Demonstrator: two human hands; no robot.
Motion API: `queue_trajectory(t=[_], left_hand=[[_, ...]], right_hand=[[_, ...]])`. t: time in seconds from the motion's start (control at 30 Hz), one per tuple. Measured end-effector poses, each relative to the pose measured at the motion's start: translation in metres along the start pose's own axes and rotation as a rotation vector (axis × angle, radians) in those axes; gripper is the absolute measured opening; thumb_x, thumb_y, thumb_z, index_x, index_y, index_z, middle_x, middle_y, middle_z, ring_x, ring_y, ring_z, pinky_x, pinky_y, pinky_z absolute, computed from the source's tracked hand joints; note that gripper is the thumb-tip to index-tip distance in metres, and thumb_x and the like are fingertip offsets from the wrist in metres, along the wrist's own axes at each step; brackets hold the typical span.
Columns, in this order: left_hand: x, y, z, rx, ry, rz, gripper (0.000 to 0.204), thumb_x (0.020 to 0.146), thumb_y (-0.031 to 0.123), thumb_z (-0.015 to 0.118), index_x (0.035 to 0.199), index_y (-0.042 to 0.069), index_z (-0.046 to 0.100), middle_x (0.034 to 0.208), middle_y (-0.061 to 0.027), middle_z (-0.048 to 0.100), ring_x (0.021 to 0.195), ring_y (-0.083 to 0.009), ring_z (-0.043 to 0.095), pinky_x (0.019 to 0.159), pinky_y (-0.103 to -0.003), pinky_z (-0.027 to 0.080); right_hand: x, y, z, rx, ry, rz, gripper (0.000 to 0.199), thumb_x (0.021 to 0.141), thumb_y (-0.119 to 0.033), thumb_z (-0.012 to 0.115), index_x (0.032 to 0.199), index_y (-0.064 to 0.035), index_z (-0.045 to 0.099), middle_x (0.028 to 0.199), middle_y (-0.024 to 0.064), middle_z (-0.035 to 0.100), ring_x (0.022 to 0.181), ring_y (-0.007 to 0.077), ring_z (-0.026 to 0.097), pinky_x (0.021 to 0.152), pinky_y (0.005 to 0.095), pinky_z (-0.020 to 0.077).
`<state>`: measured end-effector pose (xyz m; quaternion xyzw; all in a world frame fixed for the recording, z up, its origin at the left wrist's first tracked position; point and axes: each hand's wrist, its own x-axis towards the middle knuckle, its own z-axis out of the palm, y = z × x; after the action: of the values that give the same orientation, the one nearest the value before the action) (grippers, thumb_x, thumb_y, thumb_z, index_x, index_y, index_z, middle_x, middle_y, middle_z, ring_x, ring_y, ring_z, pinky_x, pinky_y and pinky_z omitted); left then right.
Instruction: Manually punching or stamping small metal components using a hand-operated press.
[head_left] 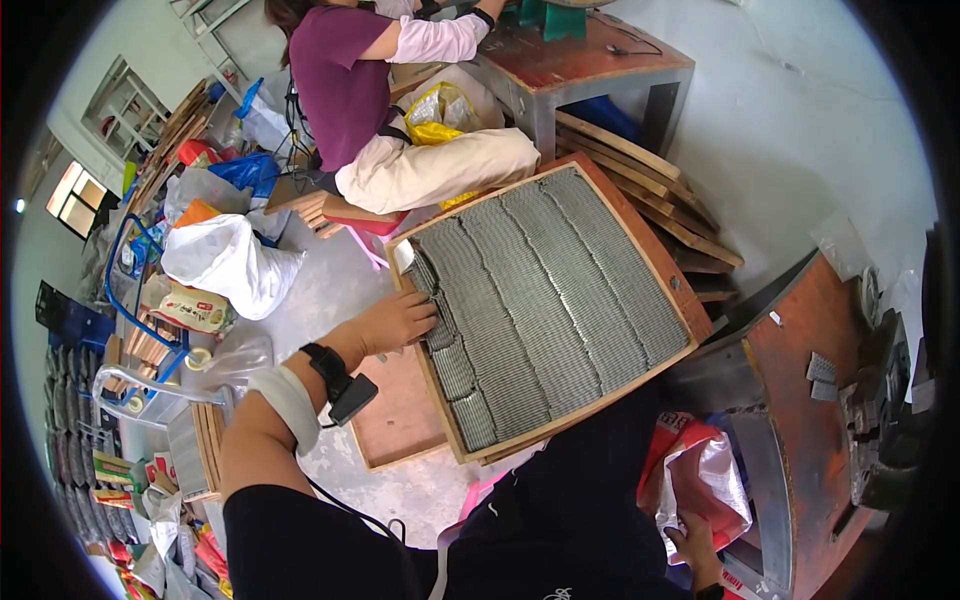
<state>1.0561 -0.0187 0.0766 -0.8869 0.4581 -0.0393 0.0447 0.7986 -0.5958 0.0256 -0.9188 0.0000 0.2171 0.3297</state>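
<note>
A shallow wooden tray [447,408] lies tilted in front of me, packed with several rows of thin grey metal-looking strips [545,290]. My left hand [398,320] reaches over the tray's left rim. Its fingers lie on the leftmost row, which looks uneven and broken up there; the fingertips are partly hidden among the pieces. A small white piece [403,256] sits in the tray's far left corner. At the lower right, my right hand [695,545] grips the edge of a red bag with a silvery lining [708,480]. The bag's mouth gapes, and what it contains is not visible.
Below the tray is another wooden tray [400,415]. A red-topped metal bench [800,400] stands at my right, with wooden boards [640,190] stacked behind. A seated person [350,90] works at a table [580,55] ahead. White sacks [235,262] and a blue-framed cart [115,265] stand left.
</note>
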Motion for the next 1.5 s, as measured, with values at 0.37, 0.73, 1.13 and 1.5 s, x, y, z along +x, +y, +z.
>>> queue_trajectory(t=[0.37,0.73,1.13,1.5], left_hand=[[0.009,-0.012,0.0,-0.169,-0.099,0.004,0.034,0.055,0.021,0.071,0.082,0.009,0.053,0.083,-0.0046,0.054,0.084,-0.0228,0.052,0.077,-0.035,0.04],[0.021,-0.013,0.0,-0.098,-0.205,-0.015,0.042,0.051,0.024,0.074,0.085,0.011,0.052,0.083,-0.0032,0.053,0.086,-0.0201,0.052,0.083,-0.034,0.035],[0.02,-0.009,-0.004,-0.043,-0.234,-0.115,0.041,0.05,0.031,0.075,0.084,0.014,0.06,0.089,-0.0017,0.051,0.093,-0.0199,0.048,0.09,-0.048,0.028],[0.027,-0.002,-0.013,0.116,-0.334,-0.178,0.038,0.05,0.037,0.073,0.081,0.017,0.063,0.087,0.0029,0.049,0.093,-0.0171,0.046,0.094,-0.057,0.025]], right_hand=[[0.002,0.003,0.015,0.005,0.067,-0.045,0.028,0.063,-0.011,0.069,0.085,0.0001,0.056,0.082,0.0191,0.056,0.082,0.0399,0.052,0.07,0.0419,0.0417],[0.008,0.008,0.017,-0.05,0.021,0.018,0.025,0.067,-0.016,0.067,0.085,-0.0014,0.058,0.083,0.0192,0.058,0.082,0.039,0.053,0.073,0.0427,0.0415],[0.009,0.003,0.019,-0.007,0.041,0.021,0.025,0.066,-0.015,0.067,0.086,-0.0017,0.059,0.082,0.019,0.057,0.082,0.0387,0.053,0.073,0.0426,0.0414],[0.014,-0.013,0.013,-0.041,0.066,0.03,0.026,0.066,-0.013,0.07,0.084,-0.0002,0.057,0.078,0.0189,0.056,0.077,0.0387,0.054,0.067,0.0409,0.0427]])
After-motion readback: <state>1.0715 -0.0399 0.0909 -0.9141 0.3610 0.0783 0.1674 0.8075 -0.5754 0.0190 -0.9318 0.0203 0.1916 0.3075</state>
